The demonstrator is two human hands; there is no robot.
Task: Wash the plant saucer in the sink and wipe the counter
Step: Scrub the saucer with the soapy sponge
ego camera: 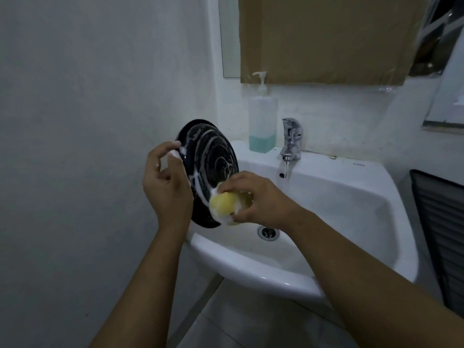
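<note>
Suds (198, 177) streaked the black plant saucer (208, 156), held on edge above the left rim of the white sink (251, 270). The left hand (167, 189) gripped its rim; the right hand (253, 199) clutched a yellow sponge (223, 203) against it. Water (285, 169) ran from the chrome tap (291, 139).

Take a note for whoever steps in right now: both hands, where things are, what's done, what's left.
Left hand grips the saucer by its rim, held on edge over the sink, left side.
Right hand presses the yellow sponge against the saucer's lower face.
Tap is running; soap bottle stands left of it on the sink ledge.
Done: saucer face soaped, suds streaked across it.
Left: finish scrubbing, rinse, wipe the counter.
</note>
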